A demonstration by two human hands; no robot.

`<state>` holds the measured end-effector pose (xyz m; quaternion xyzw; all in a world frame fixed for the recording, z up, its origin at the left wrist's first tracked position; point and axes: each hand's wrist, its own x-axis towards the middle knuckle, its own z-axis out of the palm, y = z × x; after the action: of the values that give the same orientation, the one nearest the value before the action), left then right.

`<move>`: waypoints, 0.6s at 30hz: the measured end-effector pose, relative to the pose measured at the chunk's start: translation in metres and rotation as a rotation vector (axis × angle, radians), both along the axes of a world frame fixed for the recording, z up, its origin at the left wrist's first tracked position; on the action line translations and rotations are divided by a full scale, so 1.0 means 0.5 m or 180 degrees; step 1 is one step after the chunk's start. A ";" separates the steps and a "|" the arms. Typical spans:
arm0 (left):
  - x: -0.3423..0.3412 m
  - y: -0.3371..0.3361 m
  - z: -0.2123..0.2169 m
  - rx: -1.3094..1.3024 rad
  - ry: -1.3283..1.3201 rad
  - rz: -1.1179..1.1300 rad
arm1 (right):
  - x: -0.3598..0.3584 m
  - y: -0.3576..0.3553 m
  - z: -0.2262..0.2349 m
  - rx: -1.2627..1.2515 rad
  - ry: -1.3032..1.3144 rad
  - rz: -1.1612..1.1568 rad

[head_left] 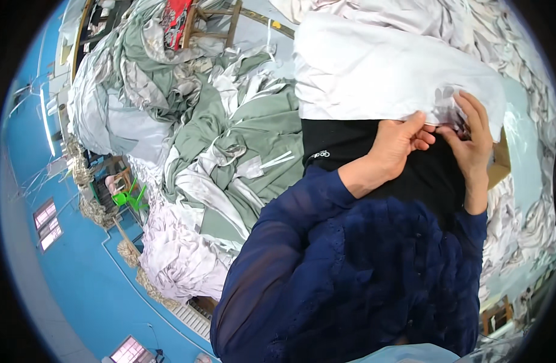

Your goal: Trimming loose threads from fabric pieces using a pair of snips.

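**Both hands pinching the edge of a white cloth**

Nearest the camera, the person's dark blue sleeves are rising from the lower edge toward the work. The left hand is closing its fingers on the lower edge of a white cloth, thumb lying along the hem. The right hand is meeting it from the other side, its fingers curling over the same edge, clamped on a patch with a faint grey print; whether something small is also being held between the fingertips is too blurred to tell. Just below the fingers, a black cloth is lying under the white one.

The white cloth is looking light, thin and limp, folding and sagging wherever it is unsupported, so it should handle best pinched along a hem or corner with both hands spread, not bunched in the middle. It is probably a little slippery.

Left of the fingers, heaps of grey-green and white fabric are piling up. Beyond the fingers, a wooden frame is standing among more crumpled cloth.
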<state>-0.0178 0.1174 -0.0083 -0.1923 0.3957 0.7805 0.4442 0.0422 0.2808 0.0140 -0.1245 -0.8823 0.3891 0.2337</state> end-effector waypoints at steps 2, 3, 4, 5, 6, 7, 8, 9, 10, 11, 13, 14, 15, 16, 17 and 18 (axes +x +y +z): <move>0.001 0.004 0.004 0.0156 0.0060 -0.0238 | 0.004 -0.010 -0.004 0.0028 -0.0047 0.0036; 0.001 0.003 0.007 0.0175 0.0064 -0.0244 | 0.008 -0.016 -0.013 0.0038 -0.0098 0.0075; 0.002 0.003 0.012 0.0181 0.0148 -0.0350 | 0.018 -0.001 -0.042 0.0169 -0.0002 0.0137; 0.001 0.000 0.020 0.0173 0.0233 -0.0435 | 0.027 0.011 -0.054 0.0169 0.0006 0.0160; -0.002 -0.008 0.029 0.0136 0.0212 -0.0557 | 0.036 0.019 -0.062 0.0053 -0.0182 -0.0144; -0.007 -0.027 0.054 0.0110 0.0224 -0.0517 | 0.039 0.018 -0.067 -0.0084 -0.0367 -0.0431; -0.016 -0.047 0.081 -0.0168 0.0770 -0.0975 | 0.030 0.021 -0.049 0.0033 -0.0075 -0.0427; -0.019 -0.067 0.100 -0.0454 0.1317 -0.1426 | 0.037 0.037 -0.054 0.0133 -0.0057 -0.0352; -0.009 -0.096 0.093 -0.0858 0.2458 -0.0830 | 0.038 0.045 -0.049 0.0157 -0.0054 -0.0250; -0.030 -0.118 0.089 -0.1719 0.4054 -0.0442 | 0.046 0.056 -0.043 0.0204 -0.0078 -0.0196; -0.075 -0.158 0.073 -0.3192 0.4748 0.0031 | 0.058 0.068 -0.039 0.0156 -0.0206 -0.0173; -0.091 -0.175 0.063 -0.3677 0.4649 0.0098 | 0.058 0.067 -0.044 0.0051 -0.0294 -0.0073; -0.106 -0.193 0.042 -0.3703 0.4623 0.0018 | 0.061 0.068 -0.051 0.0046 -0.0294 -0.0056; -0.110 -0.207 0.020 -0.3694 0.4517 -0.0167 | 0.067 0.068 -0.059 0.0051 -0.0313 -0.0057; -0.114 -0.217 0.006 -0.3689 0.4407 -0.0350 | 0.070 0.066 -0.063 0.0053 -0.0333 -0.0056; -0.119 -0.222 -0.006 -0.3698 0.4399 -0.0346 | 0.070 0.063 -0.059 0.0051 -0.0335 -0.0045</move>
<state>-0.0773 0.0062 -0.0112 0.1443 0.9145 0.3773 -0.0232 0.0772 0.3121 -0.0154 -0.1491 -0.8956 0.3733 0.1906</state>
